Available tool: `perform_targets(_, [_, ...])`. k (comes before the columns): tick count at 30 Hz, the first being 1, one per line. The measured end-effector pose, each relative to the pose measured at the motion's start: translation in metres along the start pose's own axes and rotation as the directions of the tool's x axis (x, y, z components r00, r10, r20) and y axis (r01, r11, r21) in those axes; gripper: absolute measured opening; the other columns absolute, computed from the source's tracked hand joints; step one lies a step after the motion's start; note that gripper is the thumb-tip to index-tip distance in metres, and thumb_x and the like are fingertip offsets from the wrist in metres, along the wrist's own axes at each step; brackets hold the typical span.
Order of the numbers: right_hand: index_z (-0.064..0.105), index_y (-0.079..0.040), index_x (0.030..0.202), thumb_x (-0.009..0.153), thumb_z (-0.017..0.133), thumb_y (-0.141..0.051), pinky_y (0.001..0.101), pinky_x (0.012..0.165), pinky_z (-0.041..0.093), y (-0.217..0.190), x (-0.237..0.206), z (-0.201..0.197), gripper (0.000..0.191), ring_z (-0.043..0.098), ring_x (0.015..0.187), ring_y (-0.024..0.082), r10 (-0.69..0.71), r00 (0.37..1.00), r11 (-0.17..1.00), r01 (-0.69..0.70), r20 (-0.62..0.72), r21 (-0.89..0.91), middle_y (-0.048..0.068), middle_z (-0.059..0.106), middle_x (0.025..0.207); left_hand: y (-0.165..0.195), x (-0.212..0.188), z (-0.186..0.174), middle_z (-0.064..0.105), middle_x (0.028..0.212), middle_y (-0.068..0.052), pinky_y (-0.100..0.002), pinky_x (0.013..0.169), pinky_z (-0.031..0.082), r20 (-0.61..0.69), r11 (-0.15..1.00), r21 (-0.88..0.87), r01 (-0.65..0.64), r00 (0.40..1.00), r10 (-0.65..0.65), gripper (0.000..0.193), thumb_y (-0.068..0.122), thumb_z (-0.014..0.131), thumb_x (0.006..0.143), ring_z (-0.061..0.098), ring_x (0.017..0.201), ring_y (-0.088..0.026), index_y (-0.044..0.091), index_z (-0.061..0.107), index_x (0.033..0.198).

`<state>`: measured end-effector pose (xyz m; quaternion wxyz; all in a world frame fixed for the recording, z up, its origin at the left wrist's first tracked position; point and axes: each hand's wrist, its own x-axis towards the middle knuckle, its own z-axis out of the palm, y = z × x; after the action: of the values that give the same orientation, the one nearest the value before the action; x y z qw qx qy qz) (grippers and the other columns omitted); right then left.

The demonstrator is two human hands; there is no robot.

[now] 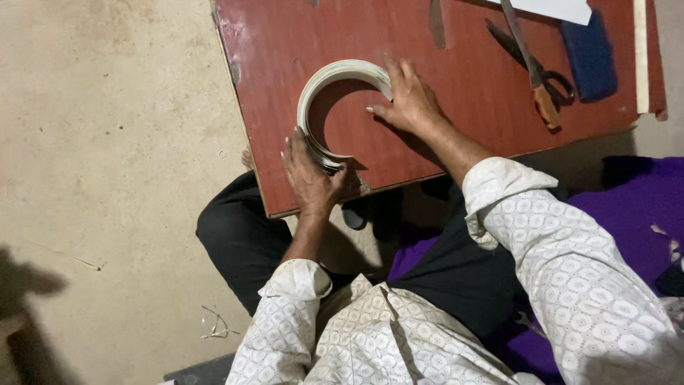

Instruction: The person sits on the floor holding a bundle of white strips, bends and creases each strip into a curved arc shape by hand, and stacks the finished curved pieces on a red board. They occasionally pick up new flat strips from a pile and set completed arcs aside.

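Curved stack of thin pale strips (335,78), bent into an arc on the reddish-brown board (456,93) filling the upper centre of the frame. Left hand (311,178) grips the arc's lower end at the board's near edge; right hand (410,100) presses flat, fingers spread, on its upper end. Scissors (538,71) lie at upper right, beside a dark blue block (588,57).

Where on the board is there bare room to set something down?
Bare wood lies between the right hand and the scissors, and inside the bent stack of strips. The board's upper left corner is also free. The upper right is crowded: scissors, blue block, white sheet. The left hand fills the near edge.
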<state>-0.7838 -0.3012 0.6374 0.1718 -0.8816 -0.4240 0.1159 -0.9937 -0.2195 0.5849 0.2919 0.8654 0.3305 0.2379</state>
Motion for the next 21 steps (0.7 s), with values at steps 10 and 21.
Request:
perform_targets(10, [0.066, -0.006, 0.115, 0.09, 0.075, -0.017, 0.0562, 0.083, 0.054, 0.034, -0.011, 0.014, 0.028, 0.068, 0.1, 0.043, -0.034, 0.999, 0.998, 0.034, 0.013, -0.056, 0.019, 0.071, 0.107, -0.024, -0.027, 0.0, 0.039, 0.156, -0.026, -0.064, 0.122, 0.019, 0.047, 0.996, -0.016, -0.086, 0.995, 0.087, 0.128, 0.055, 0.09, 0.066, 0.035, 0.146, -0.047, -0.003, 0.022, 0.157])
perform_targets(21, [0.049, -0.008, 0.146, 0.08, 0.087, -0.044, 0.0553, 0.091, 0.051, 0.056, -0.026, 0.021, 0.084, 0.062, 0.117, 0.041, 0.124, 0.99, 0.988, -0.118, 0.063, -0.097, 0.02, 0.062, 0.131, -0.017, -0.008, -0.006, 0.063, 0.138, -0.012, -0.053, 0.11, 0.045, 0.093, 0.994, 0.061, 0.088, 0.991, -0.093, 0.117, 0.058, 0.088, 0.081, 0.058, 0.128, -0.034, 0.008, 0.024, 0.165])
